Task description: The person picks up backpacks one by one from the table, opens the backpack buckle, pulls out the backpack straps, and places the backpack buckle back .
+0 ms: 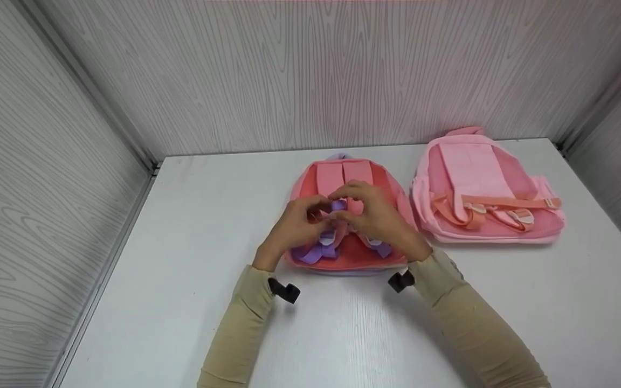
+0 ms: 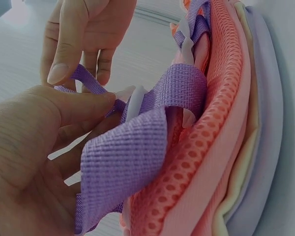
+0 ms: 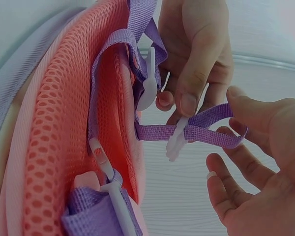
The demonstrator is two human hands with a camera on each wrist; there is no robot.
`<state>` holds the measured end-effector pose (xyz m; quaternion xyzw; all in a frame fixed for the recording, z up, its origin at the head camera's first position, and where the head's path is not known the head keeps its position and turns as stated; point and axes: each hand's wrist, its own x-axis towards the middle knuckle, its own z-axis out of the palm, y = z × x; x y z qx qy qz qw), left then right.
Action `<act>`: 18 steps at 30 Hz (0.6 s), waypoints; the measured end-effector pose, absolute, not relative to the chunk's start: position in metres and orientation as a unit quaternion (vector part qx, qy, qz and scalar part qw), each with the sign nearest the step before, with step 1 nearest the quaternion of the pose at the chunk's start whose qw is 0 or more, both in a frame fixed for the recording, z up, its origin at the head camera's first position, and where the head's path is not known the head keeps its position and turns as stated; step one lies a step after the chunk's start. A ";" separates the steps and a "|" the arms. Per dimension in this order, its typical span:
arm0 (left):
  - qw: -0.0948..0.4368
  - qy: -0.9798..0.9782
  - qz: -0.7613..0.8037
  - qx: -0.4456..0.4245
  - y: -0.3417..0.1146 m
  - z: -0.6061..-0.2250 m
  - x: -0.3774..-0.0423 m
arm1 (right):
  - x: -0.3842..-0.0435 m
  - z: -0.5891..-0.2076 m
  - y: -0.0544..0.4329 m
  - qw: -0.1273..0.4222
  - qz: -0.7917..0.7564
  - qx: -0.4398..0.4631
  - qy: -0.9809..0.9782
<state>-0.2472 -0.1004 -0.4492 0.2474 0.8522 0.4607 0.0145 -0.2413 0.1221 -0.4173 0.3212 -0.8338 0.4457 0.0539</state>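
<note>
A coral-pink backpack [image 1: 361, 256] with purple webbing lies on the table, its mesh back and shoulder straps facing up. Over its middle, my left hand [image 1: 295, 225] pinches a white plastic buckle [image 3: 176, 139] between thumb and fingers. A purple strap [image 3: 155, 132] runs through that buckle and loops out beyond it. My right hand [image 1: 372, 214] pinches the looped end of this purple strap with thumb and index finger, its other fingers loosely bent. Nearer the mesh, other white buckles [image 3: 148, 88] and a wide purple webbing end [image 2: 123, 162] hang by the hands.
To the right, a light pink backpack [image 1: 475, 167] with orange straps [image 1: 521, 202] lies back side up, close beside the coral one. The white table [image 1: 208, 215] meets wood-grain panels [image 1: 289, 75] at the back and sides. A dark band sits at each sleeve cuff.
</note>
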 end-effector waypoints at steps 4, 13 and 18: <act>0.017 0.851 0.462 0.248 -0.100 -0.450 -0.248 | -0.242 -0.418 0.123 0.062 0.444 0.327 -0.832; 0.019 0.852 0.462 0.245 -0.101 -0.449 -0.248 | -0.243 -0.419 0.123 0.076 0.447 0.335 -0.826; 0.020 0.853 0.460 0.247 -0.101 -0.451 -0.248 | -0.241 -0.419 0.124 0.080 0.446 0.332 -0.828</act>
